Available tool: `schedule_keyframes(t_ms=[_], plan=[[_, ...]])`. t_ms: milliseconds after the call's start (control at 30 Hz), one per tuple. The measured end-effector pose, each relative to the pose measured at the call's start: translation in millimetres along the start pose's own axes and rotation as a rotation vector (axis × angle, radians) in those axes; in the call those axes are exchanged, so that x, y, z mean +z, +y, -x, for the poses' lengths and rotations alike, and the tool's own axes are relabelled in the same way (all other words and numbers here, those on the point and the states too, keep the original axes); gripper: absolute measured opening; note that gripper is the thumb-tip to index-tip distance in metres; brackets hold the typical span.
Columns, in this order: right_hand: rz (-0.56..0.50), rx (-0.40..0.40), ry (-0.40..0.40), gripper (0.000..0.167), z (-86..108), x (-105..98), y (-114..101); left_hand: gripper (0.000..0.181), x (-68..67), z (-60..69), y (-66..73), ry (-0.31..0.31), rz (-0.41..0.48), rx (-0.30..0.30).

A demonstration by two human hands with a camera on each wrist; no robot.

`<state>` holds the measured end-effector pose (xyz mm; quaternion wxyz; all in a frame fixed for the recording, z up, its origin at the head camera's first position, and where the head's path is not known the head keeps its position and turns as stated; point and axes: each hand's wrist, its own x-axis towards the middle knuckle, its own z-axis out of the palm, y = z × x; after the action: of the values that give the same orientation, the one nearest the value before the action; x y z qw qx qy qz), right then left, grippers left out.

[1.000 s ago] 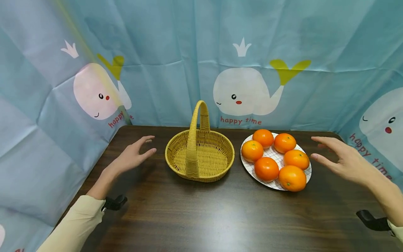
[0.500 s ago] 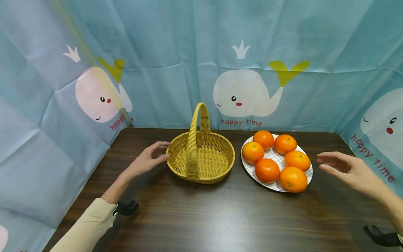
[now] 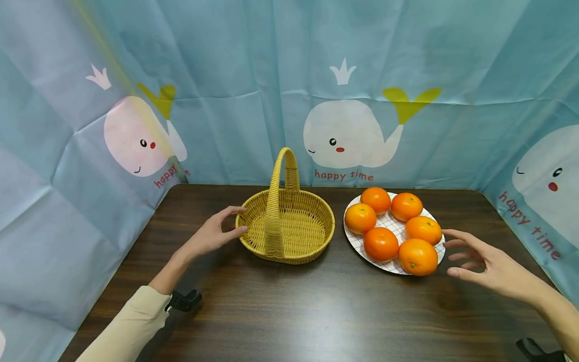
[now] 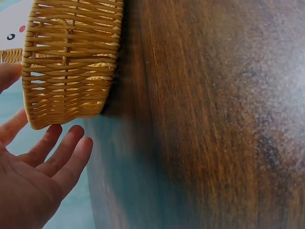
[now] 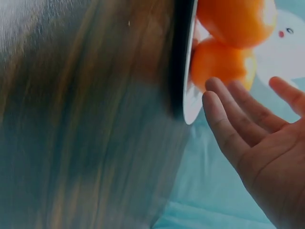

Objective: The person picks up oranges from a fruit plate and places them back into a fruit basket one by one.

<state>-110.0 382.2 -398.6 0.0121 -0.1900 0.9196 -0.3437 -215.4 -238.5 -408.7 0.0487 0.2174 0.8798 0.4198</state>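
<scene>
In the head view, a whale-print curtain (image 3: 235, 50) hangs behind the dark table (image 3: 280, 306), where the wicker basket (image 3: 303, 226) lies between the left hand (image 3: 210, 235) and a plate (image 3: 392, 224) of six orange fruits (image 3: 381, 245), its long axis running left to right, its upright handle (image 3: 273, 216) arching across front to back. The left wrist view shows that hand's fingers loosely spread at the basket's end wall. In the right wrist view, the right hand (image 3: 490, 264) spreads its fingers beside the plate's edge, fruit contact unclear.
</scene>
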Motion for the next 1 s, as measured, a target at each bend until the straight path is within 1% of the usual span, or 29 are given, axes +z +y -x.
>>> schedule_keyframes(t_ms=[167,300,500,667,833,1000], plan=[[-0.009,0.003,-0.037,0.084,-2.5,6.5,0.0,0.055,0.1,2.0,-1.3,-0.004,-0.029,0.001],[0.007,-0.003,-0.039,0.084,-6.0,10.8,-0.4,0.055,0.2,1.8,-2.4,0.001,-0.052,0.002],[0.018,-0.011,-0.034,0.080,-10.4,17.7,0.1,0.054,0.8,-0.5,-3.2,-0.004,-0.057,0.005],[0.056,-0.041,-0.009,0.080,-15.3,21.2,0.2,0.054,0.0,-2.7,-3.4,-0.003,-0.054,0.009],[0.080,-0.102,0.004,0.080,-20.9,26.3,0.8,0.054,-0.4,-3.7,-4.0,-0.007,-0.059,0.009],[0.114,-0.122,0.013,0.077,-25.6,30.4,1.0,0.053,-0.3,-3.7,-4.6,-0.009,-0.066,0.010]])
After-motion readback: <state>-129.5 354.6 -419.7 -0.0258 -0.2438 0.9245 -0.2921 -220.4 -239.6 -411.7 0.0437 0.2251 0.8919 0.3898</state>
